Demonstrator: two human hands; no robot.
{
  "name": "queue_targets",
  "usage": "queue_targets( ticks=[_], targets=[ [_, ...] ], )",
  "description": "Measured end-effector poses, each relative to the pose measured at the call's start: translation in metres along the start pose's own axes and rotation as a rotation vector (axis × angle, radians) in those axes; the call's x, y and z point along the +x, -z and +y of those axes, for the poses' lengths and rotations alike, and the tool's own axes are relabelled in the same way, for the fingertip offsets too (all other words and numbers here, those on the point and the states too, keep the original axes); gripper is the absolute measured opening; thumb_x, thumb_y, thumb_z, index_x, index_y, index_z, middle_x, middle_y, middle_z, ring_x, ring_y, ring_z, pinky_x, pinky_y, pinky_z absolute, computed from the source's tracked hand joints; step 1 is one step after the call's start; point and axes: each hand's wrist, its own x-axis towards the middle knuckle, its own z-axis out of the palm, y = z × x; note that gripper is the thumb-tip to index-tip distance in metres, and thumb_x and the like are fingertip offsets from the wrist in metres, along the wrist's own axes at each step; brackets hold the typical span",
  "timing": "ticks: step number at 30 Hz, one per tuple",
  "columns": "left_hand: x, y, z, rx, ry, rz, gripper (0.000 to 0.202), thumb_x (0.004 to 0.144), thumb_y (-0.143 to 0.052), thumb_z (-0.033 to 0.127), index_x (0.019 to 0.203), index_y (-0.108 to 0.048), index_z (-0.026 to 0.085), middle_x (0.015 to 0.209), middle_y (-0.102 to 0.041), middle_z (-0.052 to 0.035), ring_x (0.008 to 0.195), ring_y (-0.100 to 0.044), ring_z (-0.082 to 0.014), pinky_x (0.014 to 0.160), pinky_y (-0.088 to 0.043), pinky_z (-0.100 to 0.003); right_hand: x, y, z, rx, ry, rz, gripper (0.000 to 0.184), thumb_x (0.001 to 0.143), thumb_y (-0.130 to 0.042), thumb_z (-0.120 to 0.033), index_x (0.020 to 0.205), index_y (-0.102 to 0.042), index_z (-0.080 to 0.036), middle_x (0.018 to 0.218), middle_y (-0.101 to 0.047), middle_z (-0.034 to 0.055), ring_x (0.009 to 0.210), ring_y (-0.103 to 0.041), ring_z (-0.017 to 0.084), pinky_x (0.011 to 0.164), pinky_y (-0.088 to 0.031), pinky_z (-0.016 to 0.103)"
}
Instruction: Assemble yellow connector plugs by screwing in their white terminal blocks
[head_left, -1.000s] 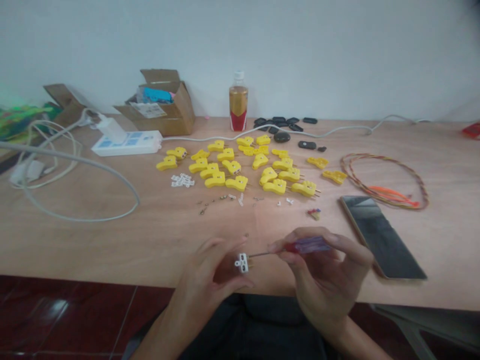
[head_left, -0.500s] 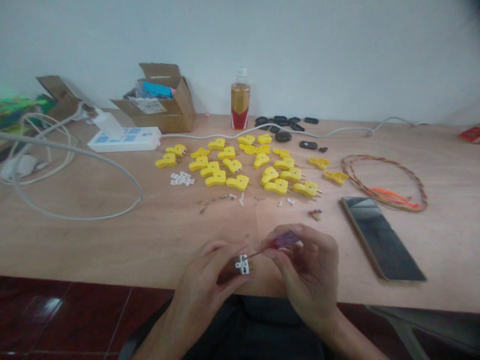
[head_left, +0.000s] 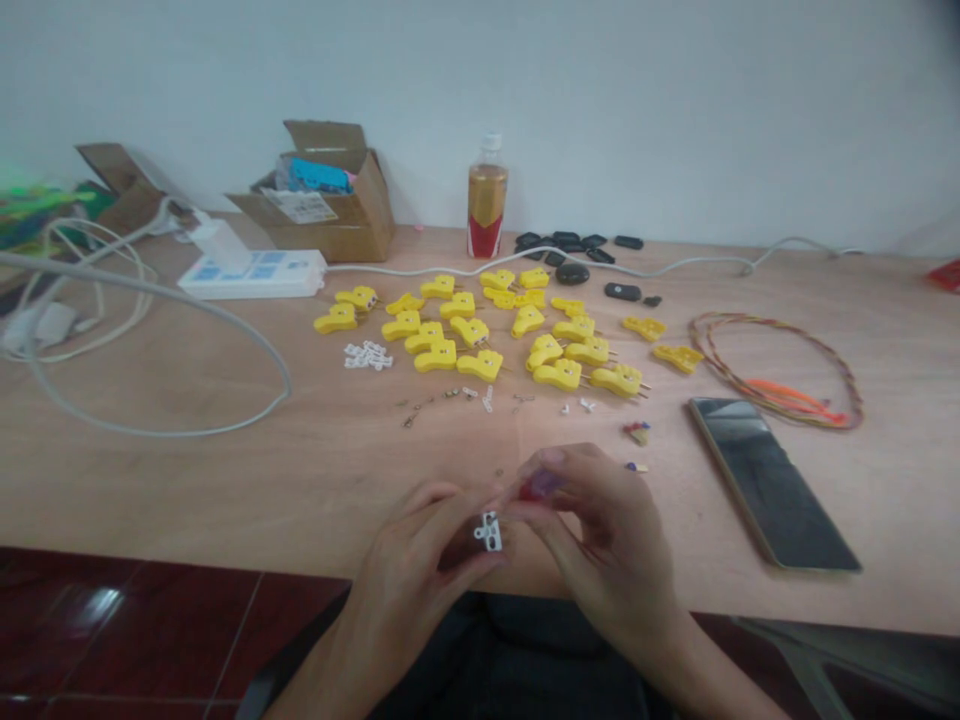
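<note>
My left hand (head_left: 420, 560) pinches a small white connector piece (head_left: 488, 531) at the table's near edge. My right hand (head_left: 600, 550) is closed around a small screwdriver with a red-purple handle (head_left: 540, 486), its tip at the white piece; most of the tool is hidden by my fingers. Both hands meet just in front of my body. Several yellow plug housings (head_left: 480, 335) lie spread over the middle of the wooden table (head_left: 225, 470), with small white pieces (head_left: 367, 356) and tiny metal parts (head_left: 450, 396) in front of them.
A phone (head_left: 772, 480) lies at the right, beside a coil of coloured wire (head_left: 772, 370). At the back stand a bottle (head_left: 487, 200), a cardboard box (head_left: 330, 205), a white power strip (head_left: 251, 272) with cables (head_left: 150, 350), and several black parts (head_left: 577, 255).
My right hand has slid left toward the white piece, so the screwdriver handle is now mostly hidden by my fingers. My left hand stays in place.
</note>
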Motion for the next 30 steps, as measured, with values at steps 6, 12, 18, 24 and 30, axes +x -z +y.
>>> queue_targets(
  ticks=[6,12,18,24,30],
  targets=[
    [0.003,0.000,0.003,0.002,-0.003,0.004,0.036,0.100,-0.073,0.039,0.133,-0.064,0.031,0.104,-0.076,-0.0013,0.095,-0.074,-0.0206,0.080,-0.064,-0.028,0.011,0.006,-0.011,-0.153,0.064,-0.133,0.061,0.095,-0.074,-0.011,0.147,-0.055,-0.036,0.118,-0.073,0.0037,0.100,-0.076,0.020,0.083,-0.068,0.033],
    [0.001,0.000,0.001,0.006,0.005,0.000,0.037,0.096,-0.078,0.032,0.131,-0.065,0.030,0.105,-0.078,-0.0011,0.097,-0.073,-0.0221,0.084,-0.063,-0.031,0.023,0.016,-0.036,-0.209,0.047,-0.230,0.041,0.103,-0.060,-0.010,0.139,-0.063,-0.030,0.123,-0.078,0.0046,0.106,-0.078,0.018,0.095,-0.064,0.029],
    [0.000,-0.003,-0.001,-0.012,0.033,0.000,0.024,0.096,-0.077,0.023,0.118,-0.069,0.027,0.106,-0.076,-0.0025,0.096,-0.073,-0.0213,0.082,-0.063,-0.030,0.037,0.008,-0.043,-0.245,0.194,-0.114,0.019,0.091,-0.078,-0.010,0.098,-0.067,-0.024,0.085,-0.070,-0.0007,0.073,-0.072,0.013,0.063,-0.061,0.020],
    [0.000,-0.003,-0.001,0.004,-0.001,0.003,0.033,0.099,-0.074,0.027,0.130,-0.066,0.026,0.105,-0.077,-0.0040,0.099,-0.073,-0.0241,0.085,-0.063,-0.035,0.033,0.008,-0.037,-0.297,0.289,-0.228,0.032,0.098,-0.071,-0.018,0.127,-0.059,-0.024,0.129,-0.077,0.0145,0.107,-0.080,0.026,0.085,-0.068,0.037],
    [0.000,-0.002,0.000,0.002,0.053,-0.041,0.025,0.099,-0.074,0.026,0.124,-0.069,0.028,0.103,-0.076,-0.0025,0.095,-0.073,-0.0232,0.081,-0.062,-0.033,0.036,0.004,-0.036,-0.222,0.289,-0.165,0.026,0.095,-0.069,-0.007,0.111,-0.064,-0.026,0.094,-0.081,0.0051,0.074,-0.079,0.018,0.060,-0.064,0.027]
  ],
)
